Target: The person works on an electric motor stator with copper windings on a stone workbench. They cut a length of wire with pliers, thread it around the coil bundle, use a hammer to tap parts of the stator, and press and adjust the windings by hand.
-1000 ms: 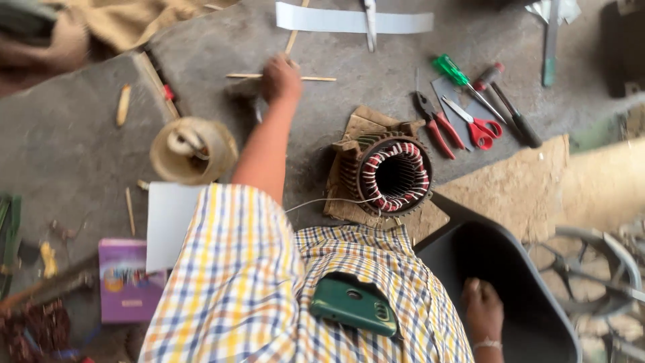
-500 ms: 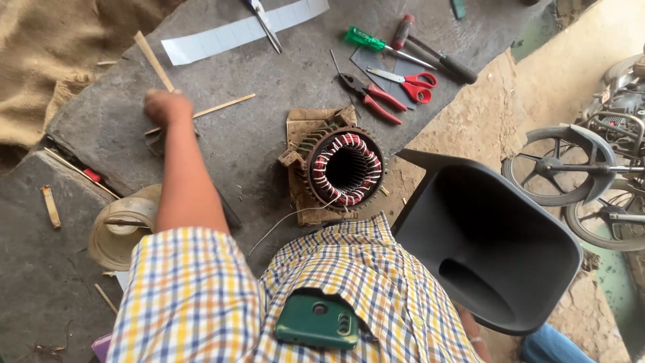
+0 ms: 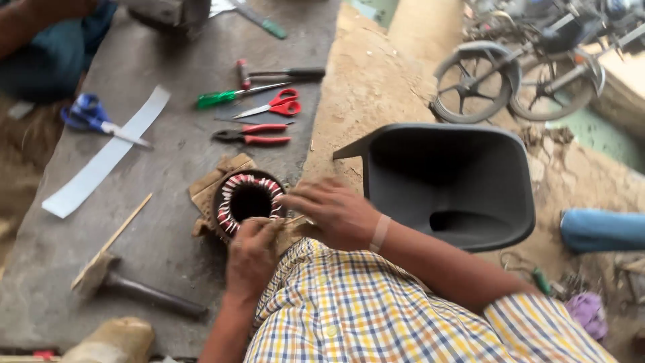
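The motor stator point(image 3: 247, 199) sits on cardboard scraps right in front of my chest. My left hand point(image 3: 252, 254) is curled against its near rim and my right hand point(image 3: 330, 210) has its fingers bent over its right edge. Beyond the stator lie red pliers point(image 3: 254, 134), red scissors point(image 3: 277, 105) and a green screwdriver point(image 3: 228, 96). A black plastic chair point(image 3: 449, 180) is to its right and a hammer point(image 3: 132, 287) to its left.

stator windings point(image 3: 248, 200) red and white | shirt point(image 3: 376, 309) yellow-blue check | chair point(image 3: 450, 181) black | scissors point(image 3: 277, 105) red-handled | screwdriver point(image 3: 216, 99) green-handled
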